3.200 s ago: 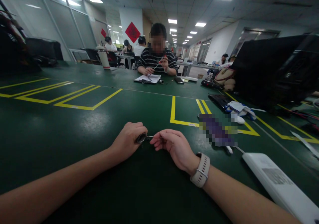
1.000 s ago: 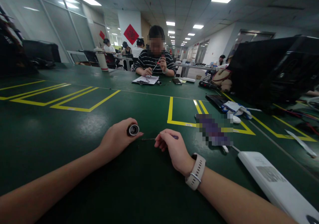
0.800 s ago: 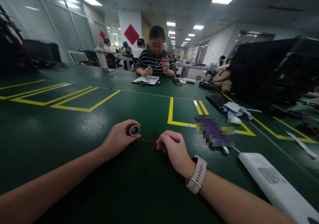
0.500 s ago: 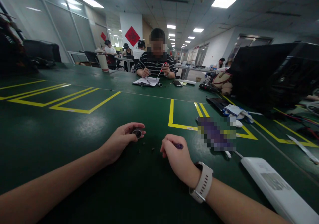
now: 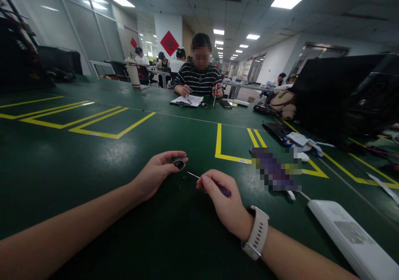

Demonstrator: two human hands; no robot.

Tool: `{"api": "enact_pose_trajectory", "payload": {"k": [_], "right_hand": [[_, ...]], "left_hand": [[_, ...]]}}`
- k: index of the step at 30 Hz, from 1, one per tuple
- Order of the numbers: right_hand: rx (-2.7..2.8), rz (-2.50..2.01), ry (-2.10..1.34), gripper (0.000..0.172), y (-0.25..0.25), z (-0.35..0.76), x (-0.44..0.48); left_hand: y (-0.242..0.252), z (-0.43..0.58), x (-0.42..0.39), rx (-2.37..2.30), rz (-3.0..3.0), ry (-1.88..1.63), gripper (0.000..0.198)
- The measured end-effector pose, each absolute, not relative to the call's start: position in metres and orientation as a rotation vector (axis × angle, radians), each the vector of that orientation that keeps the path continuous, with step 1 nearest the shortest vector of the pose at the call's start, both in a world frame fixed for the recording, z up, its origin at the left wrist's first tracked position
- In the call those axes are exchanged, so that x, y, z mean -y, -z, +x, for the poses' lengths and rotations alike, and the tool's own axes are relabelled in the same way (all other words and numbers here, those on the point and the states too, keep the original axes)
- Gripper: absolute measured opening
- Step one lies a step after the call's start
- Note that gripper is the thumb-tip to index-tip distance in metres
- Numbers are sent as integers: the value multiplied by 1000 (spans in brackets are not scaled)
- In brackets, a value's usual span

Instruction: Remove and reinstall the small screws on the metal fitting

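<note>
My left hand (image 5: 157,173) rests on the green table (image 5: 93,163) and pinches a small round metal part (image 5: 178,162) between thumb and fingers. My right hand (image 5: 222,199), with a pale watch (image 5: 257,232) on the wrist, grips a thin screwdriver with a purple handle (image 5: 222,189). Its metal shaft (image 5: 193,175) points left and up toward the round part, its tip a short way below it. A tiny dark bit lies on the table under the shaft.
A white flat device (image 5: 352,238) lies at the right front, with a blurred purple item (image 5: 276,170) beyond it. Yellow tape lines (image 5: 218,143) mark the table. Across the table a person in a striped shirt (image 5: 199,78) works over papers (image 5: 186,100). Black cases (image 5: 343,93) stand at right.
The left hand has turned the round part from facing me to lying tilted in its fingers. The right hand drew the screwdriver back, then angled its tip up toward the part.
</note>
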State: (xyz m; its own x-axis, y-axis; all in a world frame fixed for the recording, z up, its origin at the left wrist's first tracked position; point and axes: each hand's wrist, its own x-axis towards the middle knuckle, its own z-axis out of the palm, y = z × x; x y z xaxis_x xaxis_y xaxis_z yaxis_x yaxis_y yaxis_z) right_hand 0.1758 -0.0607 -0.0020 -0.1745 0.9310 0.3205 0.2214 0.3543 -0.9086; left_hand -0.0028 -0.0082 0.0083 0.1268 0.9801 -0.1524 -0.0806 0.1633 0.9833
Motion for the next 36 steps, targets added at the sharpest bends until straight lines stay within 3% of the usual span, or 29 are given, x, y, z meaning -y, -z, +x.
{"api": "enact_pose_trajectory", "payload": {"k": [6,19,29,36], "right_hand": [[1522,-1134,-981,29,2,176,58],[1590,-1158,-1099,26,7,171,53],[1899,-1285,-826,33,-20,177,58],[1977,-1121,-587,31,-4,171,64]], "left_hand": [[-3,-4,6,-1152,1167,-1042,40],[-3,-3,6,-1161,1146,-1046,39],[-12,-1,9,-1195,1078,-1040,36],[-10,0,7,-1153,1024,-1060,36]]}}
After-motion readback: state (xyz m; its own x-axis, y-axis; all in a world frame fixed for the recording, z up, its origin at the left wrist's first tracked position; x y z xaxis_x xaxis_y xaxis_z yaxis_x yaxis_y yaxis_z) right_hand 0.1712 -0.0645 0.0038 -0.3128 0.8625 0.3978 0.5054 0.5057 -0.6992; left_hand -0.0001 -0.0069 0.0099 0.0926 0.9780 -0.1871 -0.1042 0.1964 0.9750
